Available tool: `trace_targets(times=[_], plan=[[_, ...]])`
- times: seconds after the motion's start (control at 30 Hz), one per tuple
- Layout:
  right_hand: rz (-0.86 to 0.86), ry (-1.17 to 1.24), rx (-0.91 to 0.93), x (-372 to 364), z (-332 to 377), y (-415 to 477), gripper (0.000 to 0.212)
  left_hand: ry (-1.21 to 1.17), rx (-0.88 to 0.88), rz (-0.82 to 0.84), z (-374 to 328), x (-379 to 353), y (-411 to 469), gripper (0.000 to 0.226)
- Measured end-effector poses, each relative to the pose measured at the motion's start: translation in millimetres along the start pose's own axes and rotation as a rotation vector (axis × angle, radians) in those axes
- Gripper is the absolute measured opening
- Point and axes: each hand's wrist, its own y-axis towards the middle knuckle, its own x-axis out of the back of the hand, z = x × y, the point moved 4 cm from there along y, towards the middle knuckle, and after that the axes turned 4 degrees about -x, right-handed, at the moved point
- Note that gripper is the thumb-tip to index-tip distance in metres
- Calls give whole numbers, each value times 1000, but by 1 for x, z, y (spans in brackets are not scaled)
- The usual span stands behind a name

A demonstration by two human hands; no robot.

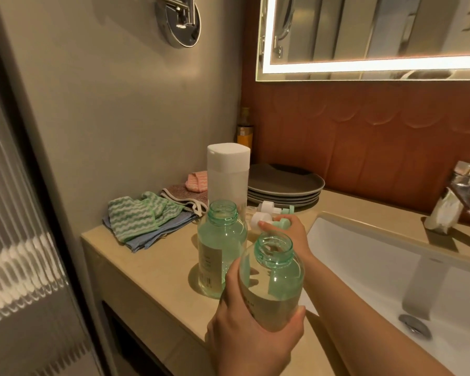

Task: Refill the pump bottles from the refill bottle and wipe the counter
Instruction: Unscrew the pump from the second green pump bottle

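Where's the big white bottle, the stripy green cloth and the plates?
big white bottle (228, 157), head view, on its white cap.
stripy green cloth (132, 217), head view, middle of the cloth.
plates (282, 183), head view, top plate's flat face.

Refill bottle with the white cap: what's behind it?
A stack of grey plates, a pink cloth on a brown towel, and an amber bottle in the corner. The refill bottle hides the plates' left edge.
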Motion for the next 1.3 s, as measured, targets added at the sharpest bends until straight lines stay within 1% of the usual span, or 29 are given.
trace_targets(times=[0.1, 0.2, 0.3, 0.4, 0.53, 0.7, 0.87, 1.03, 1.13, 1.2, 1.3], plan=[[-7, -106, 97, -1, 2, 2, 40, -21, -13, -38, 1, -1, -1, 101], [2, -226, 155, -7, 4, 4, 39, -48, -28, -90, 3, -2, -2, 101], [7, -299, 188, -10, 4, 6, 40, -43, -38, -124, 4, -3, -2, 102], [-3, -348, 199, -11, 2, 6, 45, -33, -23, -119, 5, -4, -2, 103], [-20, -352, 249, -7, 3, 4, 50, -26, 8, -59, 5, -3, 0, 105], [11, -295, 252, 3, 5, -2, 57, -8, 29, -19, 3, 0, 1, 103], [-13, -312, 272, 13, 15, -9, 54, 2, 60, 22, 2, 0, 2, 103], [23, -335, 286, 17, 37, -12, 49, 12, 76, 87, -2, 1, 4, 105], [5, -348, 356, 17, 55, -11, 49, 33, 81, 84, -1, 1, 4, 103], [62, -322, 407, 10, 70, -14, 48, 38, 85, 88, 0, 1, 5, 103], [223, -316, 449, -9, 92, -23, 52, 41, 84, 88, 0, 1, 5, 104]])
